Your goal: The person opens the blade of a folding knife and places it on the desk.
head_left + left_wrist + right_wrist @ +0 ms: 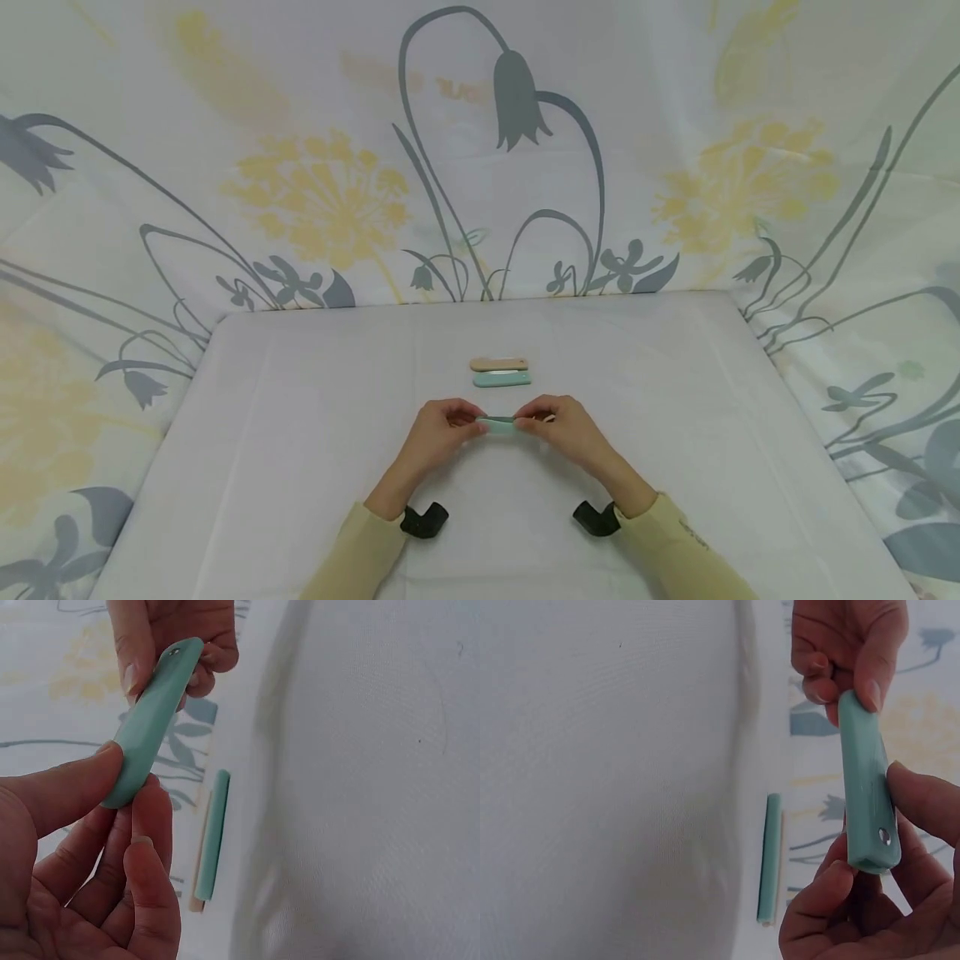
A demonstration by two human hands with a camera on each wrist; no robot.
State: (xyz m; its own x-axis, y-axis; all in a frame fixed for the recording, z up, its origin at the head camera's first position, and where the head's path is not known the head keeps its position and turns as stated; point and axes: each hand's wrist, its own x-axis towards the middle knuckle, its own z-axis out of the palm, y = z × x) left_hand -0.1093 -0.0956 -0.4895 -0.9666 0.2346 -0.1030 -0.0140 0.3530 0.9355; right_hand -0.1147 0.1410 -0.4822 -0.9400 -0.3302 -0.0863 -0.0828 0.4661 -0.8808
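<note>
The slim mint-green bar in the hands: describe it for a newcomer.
Start at the white table; over it are the left hand and right hand. Both pinch one slim mint-green bar with a silver rivet near one end. Its neighbours, another mint-green bar and a tan bar, lie on the table; only this is held.

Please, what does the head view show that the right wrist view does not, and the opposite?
Only the head view: the yellowish sleeves and a black device by each wrist.

Only the right wrist view: the shiny round rivet on the held green piece.

Both: left grip and right grip holding that piece, another green piece, and a tan piece, just an edge in the wrist view.
</note>
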